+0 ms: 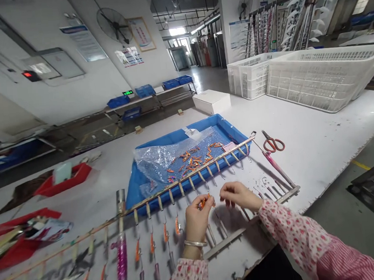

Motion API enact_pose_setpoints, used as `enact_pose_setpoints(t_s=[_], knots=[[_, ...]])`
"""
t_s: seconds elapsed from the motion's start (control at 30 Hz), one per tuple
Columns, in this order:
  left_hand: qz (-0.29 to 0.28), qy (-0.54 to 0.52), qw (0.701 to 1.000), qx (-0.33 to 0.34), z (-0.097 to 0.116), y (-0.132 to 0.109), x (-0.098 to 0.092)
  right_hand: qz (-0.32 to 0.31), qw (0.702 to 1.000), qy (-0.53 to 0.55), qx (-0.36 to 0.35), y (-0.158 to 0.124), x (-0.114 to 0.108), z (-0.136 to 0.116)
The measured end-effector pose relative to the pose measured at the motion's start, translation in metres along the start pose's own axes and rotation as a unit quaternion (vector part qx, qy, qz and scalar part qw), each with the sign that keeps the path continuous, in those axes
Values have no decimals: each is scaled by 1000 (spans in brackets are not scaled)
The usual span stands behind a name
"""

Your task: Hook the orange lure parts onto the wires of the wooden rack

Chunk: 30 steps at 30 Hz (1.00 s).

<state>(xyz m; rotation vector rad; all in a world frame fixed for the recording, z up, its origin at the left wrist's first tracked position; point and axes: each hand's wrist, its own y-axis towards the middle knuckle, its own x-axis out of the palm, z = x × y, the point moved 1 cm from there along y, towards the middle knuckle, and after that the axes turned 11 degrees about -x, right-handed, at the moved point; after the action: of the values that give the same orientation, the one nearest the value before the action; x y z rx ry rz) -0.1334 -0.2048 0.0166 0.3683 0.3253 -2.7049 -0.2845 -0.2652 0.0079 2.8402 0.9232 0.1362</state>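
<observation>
A printed sleeve reaches in from either side over the white surface (pixel 316 142). The left hand (pixel 196 220), a bangle at its wrist, has its grip pinching a little cluster of orange pieces (pixel 202 202). The right hand (pixel 239 195) hangs just beside it, fingers bent; I cannot tell whether its grip has hold of anything. Both are over a rack, its long bar (pixel 152 197) set with a row of pale pegs; more orange lures (pixel 166 233) line up to the left of the hands, on the near side of the bar.

Just beyond, a blue tray (pixel 170 138) holds bubble wrap (pixel 158 159) and a scatter of orange pieces, with red-handled scissors (pixel 269 139) to its right. Red bins (pixel 80 178) sit off to the left. Past the tray are a white box (pixel 212 101) and, farther right, big white baskets (pixel 315 80).

Across the floor (pixel 205 83), blue bins (pixel 118 102) line a low bench by the wall, under a fan (pixel 115 25) and a framed notice (pixel 140 33). At back right stand tall racks hung with white pieces (pixel 296 19).
</observation>
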Motion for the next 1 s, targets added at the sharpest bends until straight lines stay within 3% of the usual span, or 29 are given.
enact_pose_setpoints(t_s=[0.1,0.23,0.3,0.37,0.47,0.6,0.83,1.0], knots=[[32,138,989,30,-2,13,-23,30,988,-130,-71,42,-4,-8],[54,234,969,58,-5,26,-31,-36,945,-305,-113,88,12,1],[52,262,961,74,-6,28,-29,-51,933,-340,-106,100,20,12],[51,274,957,79,-6,29,-26,-44,953,-293,-71,107,24,25],[45,280,956,78,-6,31,-23,-16,991,-132,-4,109,24,38],[35,286,954,87,-6,32,-19,3,999,14,44,108,21,40],[34,291,945,142,-6,30,-15,16,1000,14,21,104,22,37],[44,309,935,168,-1,29,-13,10,996,-84,-2,105,22,37]])
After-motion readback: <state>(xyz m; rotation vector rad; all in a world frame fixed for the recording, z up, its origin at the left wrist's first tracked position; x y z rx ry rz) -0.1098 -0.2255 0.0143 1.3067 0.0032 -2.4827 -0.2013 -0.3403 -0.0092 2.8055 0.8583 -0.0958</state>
